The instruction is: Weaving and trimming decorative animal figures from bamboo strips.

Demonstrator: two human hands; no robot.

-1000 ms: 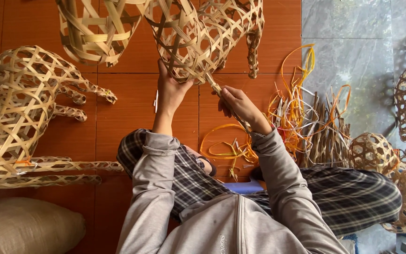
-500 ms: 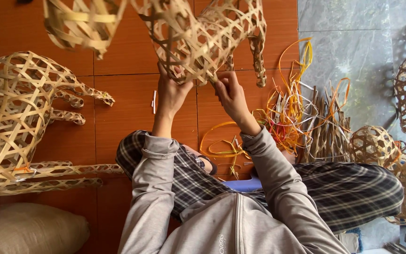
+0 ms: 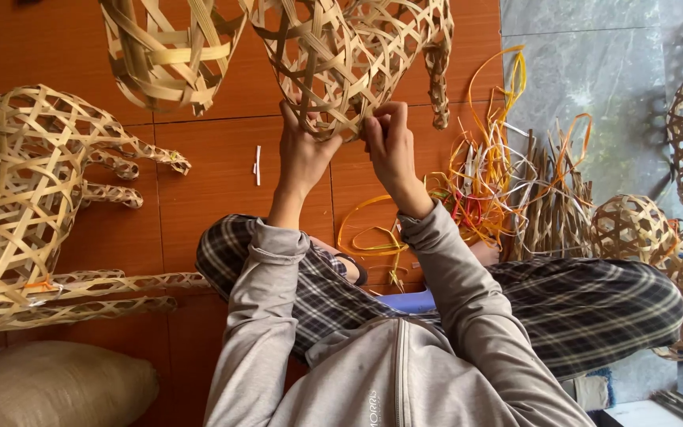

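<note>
This is a basket-weaving workshop set up on a tiled floor (image 3: 199,182), shown by openwork woven bamboo animal figures (image 3: 33,198), round woven balls (image 3: 634,225), and loose heaps of yellow and orange strips (image 3: 484,174) lying about.

One sack, one garment print, no signs or screens

A bulging tan sack (image 3: 49,391) of coarse woven fabric lies on the red-brown floor at about eight o'clock in the view, its rounded top edge just under the legs of a woven bamboo figure; its far end runs out of the frame. At six o'clock, a small strip of pale lettering (image 3: 374,407) runs vertically beside the zip on the chest of the grey jacket. No boxes, stickers, placards or displays show anywhere else.
</note>
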